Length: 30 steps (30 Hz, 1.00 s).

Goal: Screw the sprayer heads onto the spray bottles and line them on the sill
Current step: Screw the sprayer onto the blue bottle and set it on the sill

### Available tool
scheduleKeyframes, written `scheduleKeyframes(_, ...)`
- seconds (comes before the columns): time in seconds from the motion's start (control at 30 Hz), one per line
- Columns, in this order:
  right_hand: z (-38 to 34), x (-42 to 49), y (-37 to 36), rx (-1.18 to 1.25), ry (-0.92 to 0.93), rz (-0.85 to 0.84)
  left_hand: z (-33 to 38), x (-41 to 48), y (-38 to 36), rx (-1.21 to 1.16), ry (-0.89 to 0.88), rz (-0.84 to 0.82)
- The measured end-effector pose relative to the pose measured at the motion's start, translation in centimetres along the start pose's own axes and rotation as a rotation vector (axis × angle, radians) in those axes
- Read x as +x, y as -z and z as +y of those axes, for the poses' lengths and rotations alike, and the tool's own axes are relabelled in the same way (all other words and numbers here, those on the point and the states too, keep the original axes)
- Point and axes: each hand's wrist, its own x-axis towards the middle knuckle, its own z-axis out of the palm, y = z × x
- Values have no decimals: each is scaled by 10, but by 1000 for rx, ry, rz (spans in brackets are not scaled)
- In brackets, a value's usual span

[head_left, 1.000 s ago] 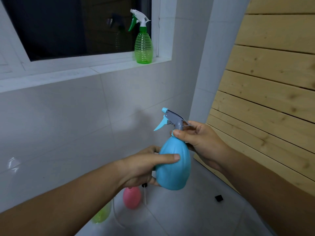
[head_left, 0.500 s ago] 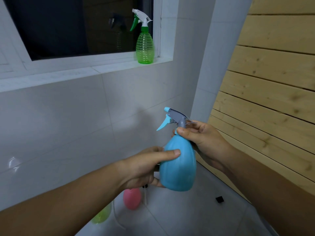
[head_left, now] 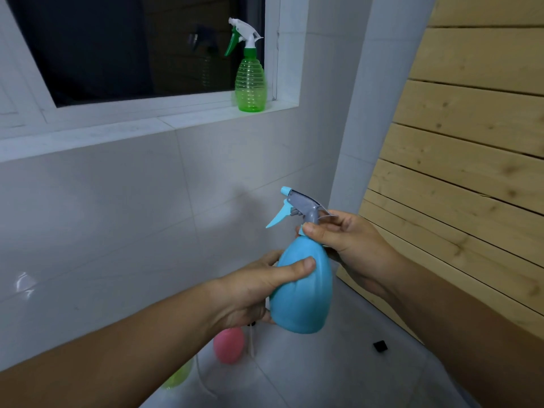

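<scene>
While left hand (head_left: 253,293) wraps blue bottle (head_left: 300,293) mid-air, right hand (head_left: 344,240) pinches collar under sprayer head (head_left: 303,206) — tightening step, I'd guess; green bottle (head_left: 250,83) already far on sill (head_left: 176,120); pink bottle (head_left: 228,347) near floor; next — finish twist, set blue left of green.

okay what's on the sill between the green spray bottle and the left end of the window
Nothing: in the head view the sill runs bare leftward from the green bottle, which stands alone at its right end.
</scene>
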Motion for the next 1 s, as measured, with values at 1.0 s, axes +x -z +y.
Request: scheduleKeyframes(1.0, 6, 0, 1, -182, 68, -2, 30, -13, 8, 17, -170, 264)
